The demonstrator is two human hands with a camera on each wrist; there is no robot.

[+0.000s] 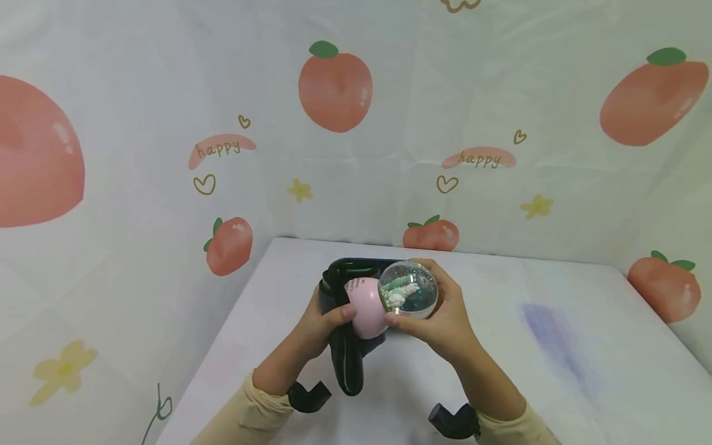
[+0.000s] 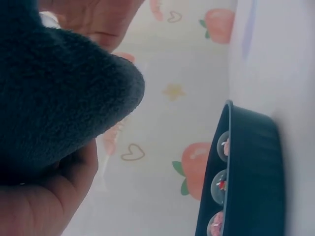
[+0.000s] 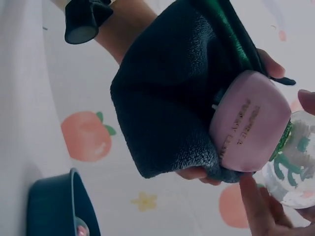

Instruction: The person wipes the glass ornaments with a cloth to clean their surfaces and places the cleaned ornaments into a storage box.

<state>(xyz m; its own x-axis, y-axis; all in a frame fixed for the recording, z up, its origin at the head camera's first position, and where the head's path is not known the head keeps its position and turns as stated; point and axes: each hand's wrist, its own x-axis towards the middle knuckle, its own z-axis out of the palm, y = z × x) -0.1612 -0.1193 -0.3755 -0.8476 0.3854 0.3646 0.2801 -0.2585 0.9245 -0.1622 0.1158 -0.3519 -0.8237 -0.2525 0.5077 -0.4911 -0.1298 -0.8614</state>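
Observation:
A snow globe [image 1: 368,312] with a pink base and a clear dome is held up in front of me, lying on its side. White and green shapes show inside the dome. My left hand [image 1: 319,324] grips the pink base through a dark green plush cloth [image 1: 347,364], which hangs below that hand. Fingers of my right hand [image 1: 445,318] curl round the dome, its thumb near where dome and base meet. Gold lettering marks the base [image 3: 253,123] in the right wrist view. In the left wrist view the cloth [image 2: 74,93] hides the globe almost wholly.
Beyond my hands a dark green container [image 2: 256,167] stands on the white table [image 1: 500,352]. Several small clear domes [image 2: 219,187] show inside it. A blue-purple smudge [image 1: 556,340] marks the table at right. A fruit-printed sheet [image 1: 389,185] hangs behind.

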